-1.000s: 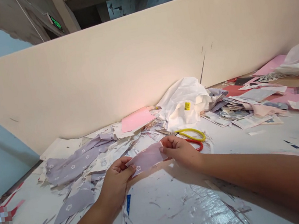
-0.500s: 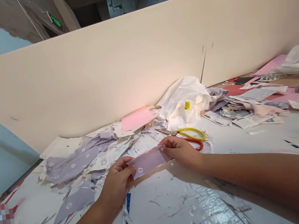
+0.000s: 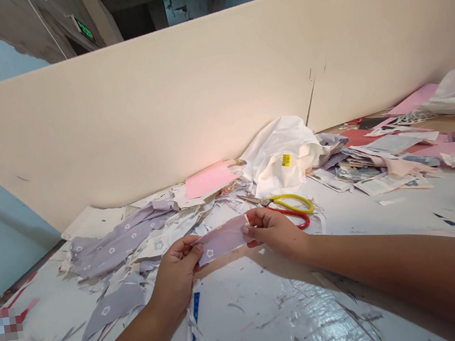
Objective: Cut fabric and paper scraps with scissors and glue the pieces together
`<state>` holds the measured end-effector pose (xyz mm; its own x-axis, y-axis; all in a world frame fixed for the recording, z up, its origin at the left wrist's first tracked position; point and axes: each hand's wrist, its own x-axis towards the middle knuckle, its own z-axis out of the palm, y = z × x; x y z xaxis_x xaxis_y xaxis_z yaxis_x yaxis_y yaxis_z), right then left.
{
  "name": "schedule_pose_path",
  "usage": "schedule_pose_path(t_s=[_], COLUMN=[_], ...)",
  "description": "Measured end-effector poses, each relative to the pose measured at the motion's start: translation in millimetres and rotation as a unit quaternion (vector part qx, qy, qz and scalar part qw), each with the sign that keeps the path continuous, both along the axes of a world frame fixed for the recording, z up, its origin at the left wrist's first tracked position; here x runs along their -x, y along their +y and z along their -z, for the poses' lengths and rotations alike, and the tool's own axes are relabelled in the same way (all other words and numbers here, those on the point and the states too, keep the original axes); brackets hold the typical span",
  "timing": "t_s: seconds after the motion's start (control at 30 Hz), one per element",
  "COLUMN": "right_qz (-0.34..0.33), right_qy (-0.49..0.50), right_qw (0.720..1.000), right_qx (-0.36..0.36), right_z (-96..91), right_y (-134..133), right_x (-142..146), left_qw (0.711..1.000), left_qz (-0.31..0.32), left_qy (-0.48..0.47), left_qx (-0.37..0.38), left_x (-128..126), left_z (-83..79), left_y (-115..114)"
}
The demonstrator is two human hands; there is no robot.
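A lilac rectangular piece with white flowers point(image 3: 222, 240), thin like fabric or coated paper, is stretched between my two hands just above the table. My left hand point(image 3: 180, 264) pinches its left end between thumb and fingers. At the other end, my right hand point(image 3: 272, 229) grips the edge the same way. Right behind my right hand lie scissors point(image 3: 294, 204) with one yellow and one red handle, blades pointing left, partly hidden by the hand. A blue and white strip-like object point(image 3: 195, 319) lies on the table below my left wrist.
Lilac flowered scraps point(image 3: 122, 239) and white offcuts pile up at the left. A crumpled white bag point(image 3: 282, 151) and a pink sheet point(image 3: 210, 179) rest against the cream partition point(image 3: 161, 118). Stacked scraps point(image 3: 379, 163) spread across the right. Thin trimmings litter the white table point(image 3: 272, 311).
The lilac piece has tilted slightly, its right end rising a little. My left hand has shifted slightly up and left; both hands keep hold of the piece.
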<state>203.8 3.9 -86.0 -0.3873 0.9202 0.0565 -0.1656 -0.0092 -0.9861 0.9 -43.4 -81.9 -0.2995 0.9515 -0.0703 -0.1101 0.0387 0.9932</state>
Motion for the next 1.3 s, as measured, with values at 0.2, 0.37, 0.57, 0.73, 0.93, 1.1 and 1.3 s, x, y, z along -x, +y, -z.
schedule_pose_path(t_s=[0.2,0.37,0.57,0.73,0.93,1.1,1.3], right_qz=[0.016,-0.02,-0.062,-0.012,0.003,-0.017,0.091], right_qy=[0.011,0.031,-0.02,-0.097,-0.126,-0.101,-0.098], right_qw=[0.999,0.999,0.998,0.994,0.991,0.994,0.982], right_qx=[0.028,0.025,0.0,-0.046,-0.033,-0.038,-0.132], right_z=[-1.2,-4.7,-4.1,-4.6,-5.3,-3.0,-0.7], right_y=[1,-2,-5,-12,-20,-19,-14], right_x=[1,1,1,0,1,3,2], left_qw=[1.0,0.998,0.995,0.987,0.971,0.96,0.98], left_qz=[0.018,0.044,0.025,0.067,0.098,0.054,0.003], left_qy=[0.004,0.039,0.1,0.148,0.217,0.273,0.2], left_qx=[-0.011,0.007,0.013,0.02,-0.005,-0.002,0.001], left_x=[-1,-7,-15,-20,-18,-19,-16], left_z=[-5.1,-8.8,-13.2,-14.8,-8.4,-10.6,-12.2], left_y=[-4,-9,-17,-24,-27,-28,-22])
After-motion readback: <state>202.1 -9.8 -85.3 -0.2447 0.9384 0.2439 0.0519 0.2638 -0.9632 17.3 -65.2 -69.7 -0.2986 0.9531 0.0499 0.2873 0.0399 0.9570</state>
